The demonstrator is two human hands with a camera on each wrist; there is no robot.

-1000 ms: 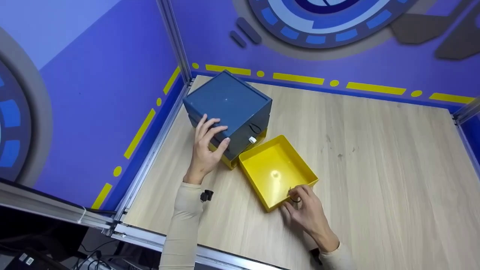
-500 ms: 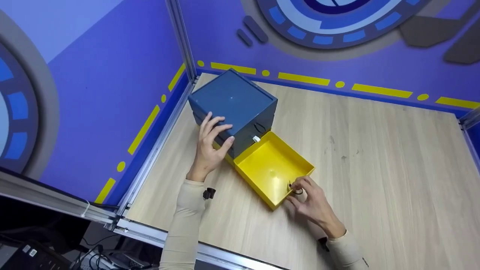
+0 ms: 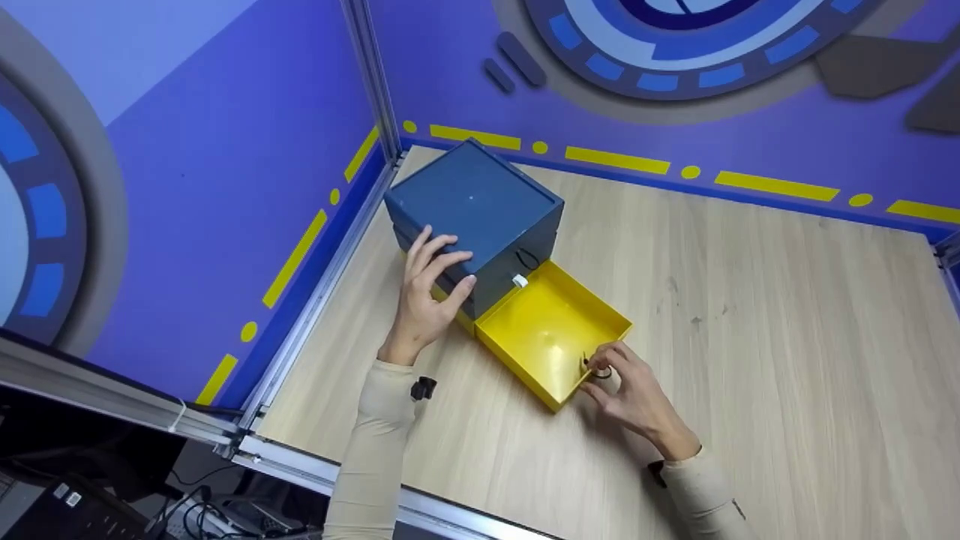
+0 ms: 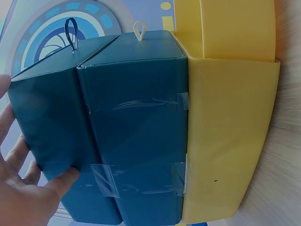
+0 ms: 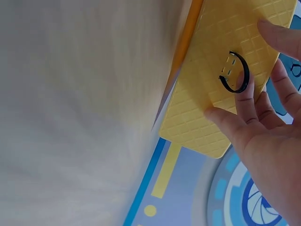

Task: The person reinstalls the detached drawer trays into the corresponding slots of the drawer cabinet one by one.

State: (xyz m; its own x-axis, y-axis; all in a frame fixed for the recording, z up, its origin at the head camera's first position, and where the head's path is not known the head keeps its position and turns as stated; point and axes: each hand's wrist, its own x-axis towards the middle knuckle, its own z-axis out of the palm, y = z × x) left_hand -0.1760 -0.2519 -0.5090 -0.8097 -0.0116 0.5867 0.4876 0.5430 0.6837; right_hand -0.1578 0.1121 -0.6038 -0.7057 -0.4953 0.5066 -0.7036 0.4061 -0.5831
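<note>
A stack of small drawer boxes stands near the far left corner, with blue boxes [image 3: 474, 206] on top and a yellow casing [image 4: 230, 141] at the bottom. My left hand [image 3: 424, 307] rests on the upper blue box, fingers spread over its top edge and thumb against its side. Out in front of the casing extends a yellow drawer [image 3: 540, 337], its back end in line with the opening. My right hand [image 3: 630, 390] grips the drawer's front wall at the rim. One finger passes by the black loop pull [image 5: 247, 73] on that wall.
A black loop [image 3: 527, 259] and a white loop [image 3: 520, 280] hang on the blue fronts. Clear tape [image 4: 141, 181] crosses the blue sides. Purple panels [image 3: 225, 150] border the wooden table [image 3: 750, 337] at left and back. A metal rail [image 3: 292, 469] edges the near side.
My right hand has moved the yellow drawer toward the stack, from beside the casing's corner into line with its opening. The left hand stays on the blue box. The head view has shifted slightly.
</note>
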